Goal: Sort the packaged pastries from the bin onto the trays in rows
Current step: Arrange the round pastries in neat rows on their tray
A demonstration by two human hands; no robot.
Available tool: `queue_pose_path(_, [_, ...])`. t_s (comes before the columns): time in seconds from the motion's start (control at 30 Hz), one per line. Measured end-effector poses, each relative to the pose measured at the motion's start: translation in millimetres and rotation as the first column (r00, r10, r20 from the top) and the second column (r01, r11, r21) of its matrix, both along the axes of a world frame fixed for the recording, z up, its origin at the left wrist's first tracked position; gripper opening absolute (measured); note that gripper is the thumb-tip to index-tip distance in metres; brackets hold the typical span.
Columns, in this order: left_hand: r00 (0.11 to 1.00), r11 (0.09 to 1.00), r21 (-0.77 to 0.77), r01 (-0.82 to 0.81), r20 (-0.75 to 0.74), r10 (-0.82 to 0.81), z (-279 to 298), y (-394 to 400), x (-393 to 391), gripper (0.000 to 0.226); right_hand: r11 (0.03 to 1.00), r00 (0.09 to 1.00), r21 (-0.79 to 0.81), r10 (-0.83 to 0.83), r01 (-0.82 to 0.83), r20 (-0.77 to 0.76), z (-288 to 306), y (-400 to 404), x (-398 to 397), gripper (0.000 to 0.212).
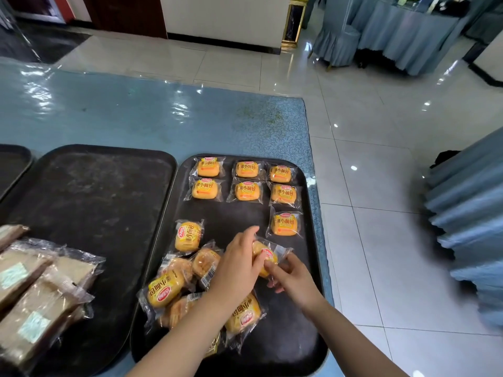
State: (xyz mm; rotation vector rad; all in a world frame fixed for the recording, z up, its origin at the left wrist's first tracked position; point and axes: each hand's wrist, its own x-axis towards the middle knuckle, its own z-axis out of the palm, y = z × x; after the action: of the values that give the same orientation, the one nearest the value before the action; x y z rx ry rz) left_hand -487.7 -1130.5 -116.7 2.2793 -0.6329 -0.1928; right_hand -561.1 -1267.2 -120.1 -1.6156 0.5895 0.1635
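Note:
Several yellow packaged buns lie in neat rows at the far end of the right black tray [304, 330]; the nearest of them, a single bun [285, 223], sits at the right edge. A loose heap of buns [174, 284] covers the tray's near left part. Between the rows and the heap, both hands hold one bun packet [268, 254]. My left hand [239, 265] grips its left side with the forefinger stretched out. My right hand [291, 276] pinches its right side.
A second black tray [95, 191] lies to the left, with brown wrapped pastries [40, 292] stacked on its near left corner. A third tray's edge [13, 161] shows at far left. The blue table ends just right of the right tray, with tiled floor beyond.

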Motion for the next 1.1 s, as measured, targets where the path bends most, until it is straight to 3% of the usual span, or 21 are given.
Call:
queue_pose_path(0.2, [0.997, 0.993, 0.099, -0.071, 0.051, 0.066, 1.6, -5.2, 56.7, 0.039, 0.985, 0.987, 0.146, -0.076, 0.097, -0.142, -8.1, 3.3, 68.5, 0.024])
queue_pose_path(0.27, [0.996, 0.988, 0.135, -0.070, 0.058, 0.063, -4.6, -5.1, 73.2, 0.029, 0.995, 0.978, 0.049, -0.073, 0.084, -0.194, -11.6, 5.1, 91.1, 0.023])
queue_pose_path(0.37, [0.997, 0.984, 0.159, -0.077, 0.020, 0.074, -18.1, -4.0, 91.8, 0.022, 0.972, 0.978, -0.235, -0.040, -0.009, -0.203, -13.3, 10.4, 117.3, 0.027])
queue_pose_path(0.47, [0.995, 0.981, 0.177, -0.078, -0.050, 0.088, -27.6, -3.8, 102.9, 0.025, 0.868, 0.973, -0.476, 0.033, -0.141, -0.227, -11.8, 14.3, 132.3, 0.039])
queue_pose_path(0.6, [0.989, 0.983, 0.181, 0.023, -0.145, 0.004, -33.1, -2.9, 108.1, 0.039, 0.786, 0.964, -0.582, 0.063, -0.208, -0.259, -12.0, 13.0, 141.5, 0.046])
queue_pose_path(0.73, [0.988, 0.983, 0.166, 0.074, -0.144, -0.050, -38.3, -2.5, 109.6, 0.043, 0.684, 0.950, -0.671, 0.111, -0.285, -0.291, -14.5, 9.2, 142.7, 0.053])
queue_pose_path(0.87, [0.997, 0.978, 0.202, 0.049, -0.072, -0.035, -44.2, -6.4, 114.6, 0.033, 0.504, 0.928, -0.780, 0.195, -0.372, -0.317, -13.9, 7.7, 139.8, 0.052])
queue_pose_path(0.97, [0.998, 0.966, 0.251, 0.063, 0.002, -0.066, -48.8, -6.3, 116.7, 0.034, 0.293, 0.900, -0.865, 0.290, -0.407, -0.325, -15.2, 11.5, 130.3, 0.045])
queue_pose_path(1.03, [0.995, 0.949, 0.306, 0.074, 0.035, -0.089, -50.2, -6.5, 118.0, 0.038, 0.202, 0.866, -0.874, 0.350, -0.443, -0.358, -19.6, 13.0, 121.9, 0.057])
queue_pose_path(1.1, [0.994, 0.940, 0.327, 0.099, 0.006, -0.107, -49.3, -6.2, 119.8, 0.041, 0.169, 0.838, -0.861, 0.379, -0.480, -0.393, -25.3, 12.7, 114.3, 0.072])
